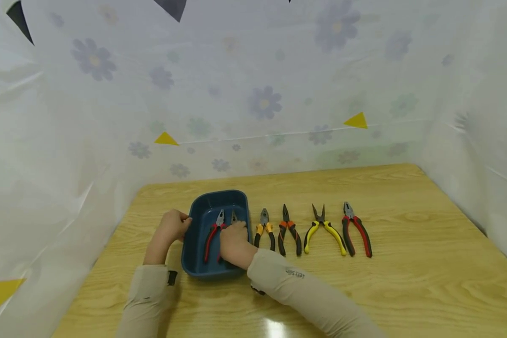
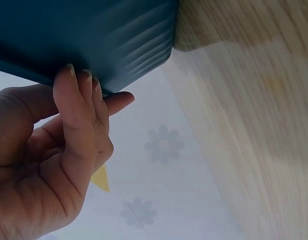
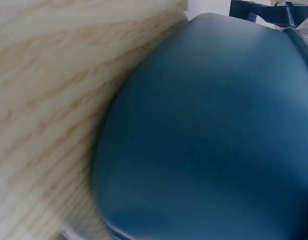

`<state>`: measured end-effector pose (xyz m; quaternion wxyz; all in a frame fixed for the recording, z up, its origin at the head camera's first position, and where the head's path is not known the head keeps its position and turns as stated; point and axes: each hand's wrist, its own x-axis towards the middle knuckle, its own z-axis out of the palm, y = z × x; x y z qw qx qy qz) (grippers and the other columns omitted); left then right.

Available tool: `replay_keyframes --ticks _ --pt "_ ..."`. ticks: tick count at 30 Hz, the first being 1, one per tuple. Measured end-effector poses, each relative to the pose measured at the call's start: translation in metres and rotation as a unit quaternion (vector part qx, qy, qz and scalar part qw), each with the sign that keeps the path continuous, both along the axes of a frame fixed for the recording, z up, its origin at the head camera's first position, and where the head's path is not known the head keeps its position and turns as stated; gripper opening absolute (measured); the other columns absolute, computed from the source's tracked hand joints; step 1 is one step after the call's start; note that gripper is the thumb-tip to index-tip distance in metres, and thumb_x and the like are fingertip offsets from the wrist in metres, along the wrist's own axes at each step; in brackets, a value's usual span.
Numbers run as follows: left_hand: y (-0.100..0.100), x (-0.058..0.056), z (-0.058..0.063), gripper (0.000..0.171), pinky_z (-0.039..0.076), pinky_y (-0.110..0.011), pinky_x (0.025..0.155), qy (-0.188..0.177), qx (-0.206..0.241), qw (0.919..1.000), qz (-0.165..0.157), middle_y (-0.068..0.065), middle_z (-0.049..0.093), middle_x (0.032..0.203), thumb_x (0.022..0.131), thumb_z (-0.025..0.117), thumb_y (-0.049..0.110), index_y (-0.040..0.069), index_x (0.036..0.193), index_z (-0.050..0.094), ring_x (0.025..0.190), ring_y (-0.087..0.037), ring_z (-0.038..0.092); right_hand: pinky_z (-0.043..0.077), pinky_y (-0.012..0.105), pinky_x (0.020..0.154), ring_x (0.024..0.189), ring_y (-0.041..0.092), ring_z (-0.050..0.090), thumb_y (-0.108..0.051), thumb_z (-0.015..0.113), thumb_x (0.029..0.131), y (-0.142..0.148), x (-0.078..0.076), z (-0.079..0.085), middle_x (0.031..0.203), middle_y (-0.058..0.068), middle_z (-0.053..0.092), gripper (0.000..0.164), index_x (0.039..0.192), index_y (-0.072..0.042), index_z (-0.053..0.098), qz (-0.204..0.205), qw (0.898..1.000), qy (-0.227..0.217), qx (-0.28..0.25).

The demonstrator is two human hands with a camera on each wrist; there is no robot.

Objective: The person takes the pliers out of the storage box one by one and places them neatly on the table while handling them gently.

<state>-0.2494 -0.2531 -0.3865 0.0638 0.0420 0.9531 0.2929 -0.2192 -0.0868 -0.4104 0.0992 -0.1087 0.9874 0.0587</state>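
A dark blue plastic bin (image 1: pixel 186 253) stands on the left part of the table. My left hand (image 1: pixel 174 226) grips its left rim; in the left wrist view the fingers of the left hand (image 2: pixel 69 145) bend against its ribbed outer wall. Inside lies a pair of pliers (image 1: pixel 211 241) with red and black handles. My right hand (image 1: pixel 235 244) reaches over the front right rim and holds a second pair of pliers (image 1: pixel 234 217) in the bin, its grey jaws showing beyond the fingers and its handles hidden. The right wrist view shows only the bin's outer wall (image 3: pixel 203 130).
Right of the bin, a row lies on the wooden table (image 1: pixel 422 263): yellow-and-black pliers (image 1: pixel 265 217), orange-and-black long-nose pliers (image 1: pixel 285 215), yellow-handled long-nose pliers (image 1: pixel 319 218) spread apart, and red-and-black pliers (image 1: pixel 349 211). Behind hangs a flowered white sheet (image 1: pixel 236 94).
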Motion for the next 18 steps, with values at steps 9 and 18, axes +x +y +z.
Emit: replay_keyframes --ticks 9,18 --pt "0.001 0.000 0.001 0.030 0.059 -0.037 0.059 -0.006 -0.006 1.0000 0.002 -0.028 0.067 0.088 0.098 0.051 0.007 -0.017 0.112 0.064 0.055 -0.024 0.067 0.054 0.032 0.088 0.112 0.029 0.058 -0.056 0.071 0.080 0.008 -0.004 0.001 0.122 0.014 0.063 0.061 0.122 -0.011 0.067 0.043 0.999 0.006 0.008" --pt "0.001 0.000 0.003 0.031 0.059 -0.036 0.058 -0.004 -0.001 1.0000 -0.006 -0.028 0.067 0.085 0.097 0.051 0.006 -0.018 0.112 0.063 0.055 -0.025 0.067 0.055 0.031 0.072 0.090 0.025 0.061 -0.048 0.079 0.075 0.011 -0.005 -0.002 0.099 0.012 0.067 0.048 0.101 -0.008 0.073 0.052 0.998 0.035 -0.027"
